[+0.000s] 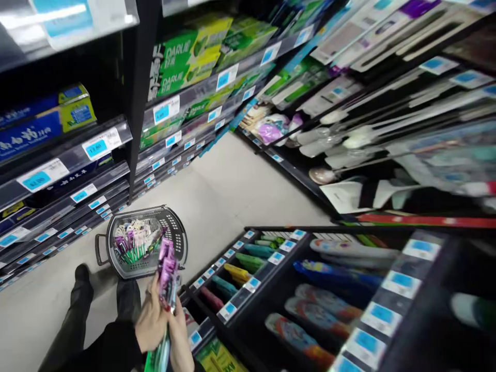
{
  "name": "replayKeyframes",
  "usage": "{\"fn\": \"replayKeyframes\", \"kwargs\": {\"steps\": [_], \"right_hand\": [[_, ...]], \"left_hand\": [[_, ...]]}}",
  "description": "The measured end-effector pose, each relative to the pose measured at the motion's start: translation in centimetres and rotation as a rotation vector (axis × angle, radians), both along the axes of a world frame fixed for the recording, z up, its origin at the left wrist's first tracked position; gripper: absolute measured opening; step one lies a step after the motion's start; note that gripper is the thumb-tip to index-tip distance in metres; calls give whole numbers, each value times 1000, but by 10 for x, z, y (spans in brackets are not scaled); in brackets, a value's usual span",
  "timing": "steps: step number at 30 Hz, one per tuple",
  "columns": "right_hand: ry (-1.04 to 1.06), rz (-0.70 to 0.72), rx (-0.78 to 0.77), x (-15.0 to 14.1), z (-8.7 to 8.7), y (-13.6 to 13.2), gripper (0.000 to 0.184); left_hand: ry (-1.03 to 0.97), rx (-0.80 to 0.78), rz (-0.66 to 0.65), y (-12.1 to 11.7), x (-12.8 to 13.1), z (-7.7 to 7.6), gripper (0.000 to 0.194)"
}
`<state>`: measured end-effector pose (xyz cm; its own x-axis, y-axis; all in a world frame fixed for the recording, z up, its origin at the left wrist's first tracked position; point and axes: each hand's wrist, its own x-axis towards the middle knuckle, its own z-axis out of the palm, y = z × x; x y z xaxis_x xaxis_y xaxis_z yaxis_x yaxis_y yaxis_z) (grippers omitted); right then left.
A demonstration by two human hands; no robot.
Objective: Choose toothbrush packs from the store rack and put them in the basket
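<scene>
My left hand [151, 320] and my right hand [180, 336] are closed together around a bunch of packaged toothbrushes [168, 274], purple at the top and green at the bottom. They hold it low in the view, beside the lower shelf of toothbrush packs [248, 263]. On the floor just beyond the hands stands a grey shopping basket [116, 230] with more purple and green toothbrush packs [135, 245] inside.
Shelves of green toothpaste boxes [186, 57] and blue boxes [42, 121] line the left side of the aisle. Racks of hanging toothbrushes [387, 119] fill the right. My dark trousers and shoe [81, 294] show at the bottom left. Pale floor [232, 191] runs between.
</scene>
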<state>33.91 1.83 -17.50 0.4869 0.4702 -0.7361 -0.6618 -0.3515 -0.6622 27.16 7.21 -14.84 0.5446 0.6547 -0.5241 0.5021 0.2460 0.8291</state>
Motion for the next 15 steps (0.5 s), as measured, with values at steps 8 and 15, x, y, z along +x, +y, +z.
{"fn": "replayKeyframes", "kwargs": {"steps": [8, 15], "right_hand": [[-293, 299, -60, 33, -47, -22, 45], [-576, 507, -159, 26, -237, 86, 50]], "left_hand": [[-18, 46, -438, -9, -1, -28, 86], [387, -94, -197, 18, -81, -137, 52]]}}
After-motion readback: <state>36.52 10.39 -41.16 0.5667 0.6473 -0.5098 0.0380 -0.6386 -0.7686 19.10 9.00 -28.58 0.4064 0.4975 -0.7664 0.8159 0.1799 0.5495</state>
